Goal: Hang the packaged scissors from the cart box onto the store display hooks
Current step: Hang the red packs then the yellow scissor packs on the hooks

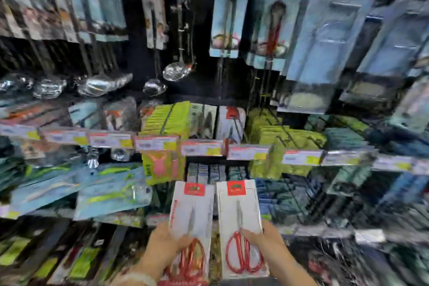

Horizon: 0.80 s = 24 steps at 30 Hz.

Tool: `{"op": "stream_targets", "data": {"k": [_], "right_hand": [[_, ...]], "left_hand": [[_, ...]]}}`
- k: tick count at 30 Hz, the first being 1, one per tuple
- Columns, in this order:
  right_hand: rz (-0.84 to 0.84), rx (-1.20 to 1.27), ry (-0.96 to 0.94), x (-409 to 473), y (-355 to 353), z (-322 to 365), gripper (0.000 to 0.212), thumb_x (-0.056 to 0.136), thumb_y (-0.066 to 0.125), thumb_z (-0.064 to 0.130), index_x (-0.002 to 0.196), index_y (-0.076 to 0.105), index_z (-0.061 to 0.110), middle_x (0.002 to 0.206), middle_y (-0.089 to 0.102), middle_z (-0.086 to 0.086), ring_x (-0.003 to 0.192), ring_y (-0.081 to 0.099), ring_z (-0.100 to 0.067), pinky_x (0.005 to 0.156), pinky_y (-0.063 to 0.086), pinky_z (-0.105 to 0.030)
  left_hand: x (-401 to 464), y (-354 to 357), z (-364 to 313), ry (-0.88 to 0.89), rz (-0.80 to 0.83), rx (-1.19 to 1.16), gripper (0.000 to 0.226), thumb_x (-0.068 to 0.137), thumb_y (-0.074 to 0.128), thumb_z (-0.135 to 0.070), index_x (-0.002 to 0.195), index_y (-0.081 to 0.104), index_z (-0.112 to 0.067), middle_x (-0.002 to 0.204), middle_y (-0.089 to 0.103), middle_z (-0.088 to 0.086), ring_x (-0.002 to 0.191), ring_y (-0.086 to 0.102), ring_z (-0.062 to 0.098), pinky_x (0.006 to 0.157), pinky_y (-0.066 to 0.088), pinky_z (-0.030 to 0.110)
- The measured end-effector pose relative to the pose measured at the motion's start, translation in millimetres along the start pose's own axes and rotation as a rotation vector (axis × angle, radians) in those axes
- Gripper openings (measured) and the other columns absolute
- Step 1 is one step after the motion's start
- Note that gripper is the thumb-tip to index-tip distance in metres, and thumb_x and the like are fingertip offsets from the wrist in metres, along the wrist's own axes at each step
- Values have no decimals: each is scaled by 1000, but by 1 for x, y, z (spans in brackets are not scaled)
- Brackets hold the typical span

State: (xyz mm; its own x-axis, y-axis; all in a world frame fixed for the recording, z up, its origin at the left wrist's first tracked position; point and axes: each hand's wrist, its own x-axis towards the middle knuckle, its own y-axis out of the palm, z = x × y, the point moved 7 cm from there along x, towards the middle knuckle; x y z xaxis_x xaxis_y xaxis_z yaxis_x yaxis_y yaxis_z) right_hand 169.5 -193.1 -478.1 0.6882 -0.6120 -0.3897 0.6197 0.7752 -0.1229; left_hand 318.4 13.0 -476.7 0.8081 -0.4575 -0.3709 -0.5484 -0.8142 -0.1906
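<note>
Two white packs of red-handled scissors stand upright side by side in front of the display. My left hand (166, 245) grips the left scissors pack (192, 211) near its lower part, thumb across the front. My right hand (264, 238) grips the right scissors pack (239, 213) by its right edge, thumb on the front. Each pack has a red label at the top. Behind the pack tops is a dark gap in the display (216, 167) with blue-edged packs in it. The view is blurred; hooks and the cart box are not visible.
Packaged kitchen tools hang all around: ladles (177, 69) above, green packs (278, 139) to the right, blue-carded utensils (111, 195) to the left. A row of price tags (202, 148) runs across the middle of the display.
</note>
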Motion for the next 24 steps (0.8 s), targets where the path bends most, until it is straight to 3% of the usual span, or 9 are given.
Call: {"op": "stream_targets", "data": {"k": [2,4,5,8,10,16,19,21,24], "right_hand": [[-14,-29,-61,6,-35,13,25,80,71,4,103,64,10,88,71,-2,78,67,-13,65,54,-20],[-21,-48,-108,13,-56,26,20,81,67,-3,92,62,13,81,68,-1,66,65,-7,53,50,-13],[-19,-56,-120,18,-62,32,19,81,67,-2,94,62,12,84,69,-4,68,66,-9,54,51,-16],[25,-104,-185,31,-64,51,25,80,69,4,102,64,14,100,70,-8,91,68,-24,81,56,-38],[79,-120,-212,37,-55,64,25,81,69,6,100,63,21,100,70,-4,94,67,-23,89,54,-42],[132,57,-193,58,-31,81,27,86,65,10,111,59,8,106,69,-9,96,66,-21,87,54,-35],[164,33,-193,64,-24,78,25,89,62,16,114,60,12,105,70,-2,94,66,-12,77,54,-21],[182,19,-183,64,-20,76,21,90,60,17,111,60,17,105,70,-1,95,66,-11,76,53,-20],[164,0,-174,69,-20,75,18,90,60,16,108,57,18,102,68,1,94,64,-12,77,52,-22]], "left_hand": [[0,42,-19,-26,39,-96,38,63,84,-10,96,67,-12,91,74,7,86,70,25,85,55,44],[5,70,-31,-43,67,-189,36,73,76,1,106,64,-7,93,74,10,84,71,24,71,57,34],[7,78,-35,-36,57,-212,34,75,73,3,107,64,-6,95,74,11,84,71,24,66,57,29],[5,84,-46,-20,0,-280,32,77,71,5,105,64,-7,99,73,12,89,69,27,69,56,31],[5,78,-46,-32,-58,-302,30,76,71,5,102,63,-9,97,73,12,87,69,27,70,55,34],[1,61,-46,-55,-113,-328,33,75,71,8,105,64,-5,93,74,17,89,69,37,85,54,52],[-3,55,-51,-25,-135,-280,32,76,71,6,102,62,-10,91,74,12,84,70,30,75,56,41],[-3,51,-56,-10,-146,-246,30,77,71,4,98,59,-13,86,71,5,78,67,20,62,50,28],[2,43,-55,-15,-154,-245,30,76,72,5,95,60,-15,91,70,5,82,64,20,65,47,26]]}}
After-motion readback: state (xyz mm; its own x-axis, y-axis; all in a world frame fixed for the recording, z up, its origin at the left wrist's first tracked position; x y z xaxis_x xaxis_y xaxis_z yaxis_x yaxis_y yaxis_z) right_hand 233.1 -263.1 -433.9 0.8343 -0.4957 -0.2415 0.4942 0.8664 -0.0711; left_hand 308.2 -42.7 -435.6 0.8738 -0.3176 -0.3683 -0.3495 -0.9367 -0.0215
